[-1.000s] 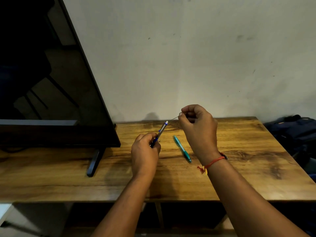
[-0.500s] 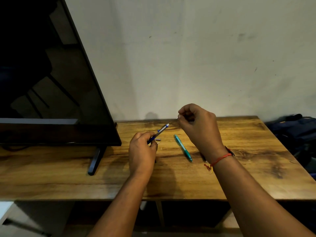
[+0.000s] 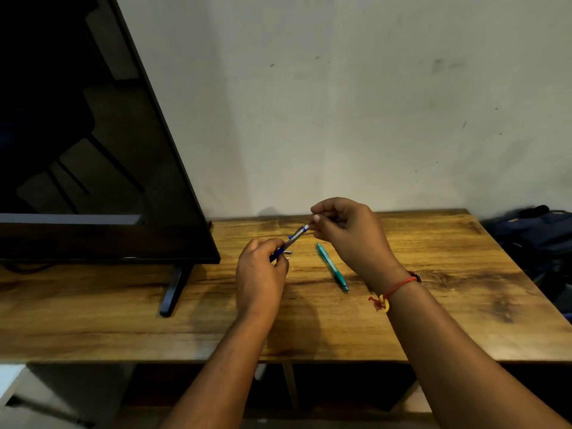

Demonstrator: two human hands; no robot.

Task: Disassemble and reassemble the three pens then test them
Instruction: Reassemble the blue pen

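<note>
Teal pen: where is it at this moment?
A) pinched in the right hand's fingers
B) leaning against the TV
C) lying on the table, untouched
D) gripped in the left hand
C: the teal pen lies flat on the table, with nothing gripping it.

- Dim, warm indoor light; the wall (image 3: 340,119) behind the grip is lit flatly.
- A soft shadow lies on the table (image 3: 325,329) just below the grip.
- The pen (image 3: 296,237) in the grip looks slightly soft.
- Left of the grip, the television (image 3: 93,150) is near black with faint reflections.
</note>
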